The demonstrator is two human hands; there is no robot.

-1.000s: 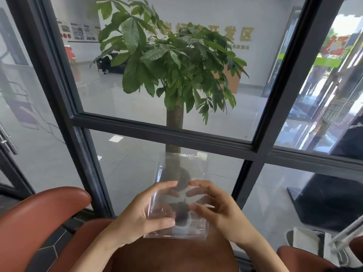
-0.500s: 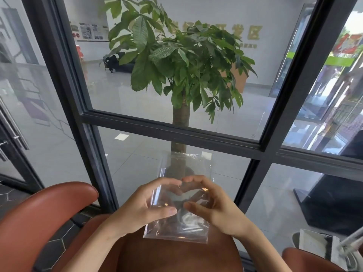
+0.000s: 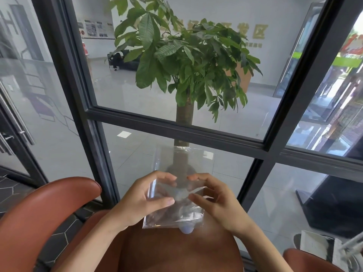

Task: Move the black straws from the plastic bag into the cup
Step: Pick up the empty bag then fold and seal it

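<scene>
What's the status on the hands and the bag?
Left hand and right hand both pinching the clear plastic bag, held upright over the brown table. Straws not discernible. No cup in view.

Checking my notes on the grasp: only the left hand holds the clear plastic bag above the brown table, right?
Not quite. The head view shows both hands on the plastic bag: left hand and right hand each pinch it above the brown table.

Lobby of an office or public building

Dark-framed glass partition [image 3: 176,130] looks onto a wide tiled hall with a potted tree [image 3: 184,61], gold wall lettering [image 3: 259,31], notice boards [image 3: 94,28]; brown leather chairs [image 3: 45,209] stand nearby.
</scene>
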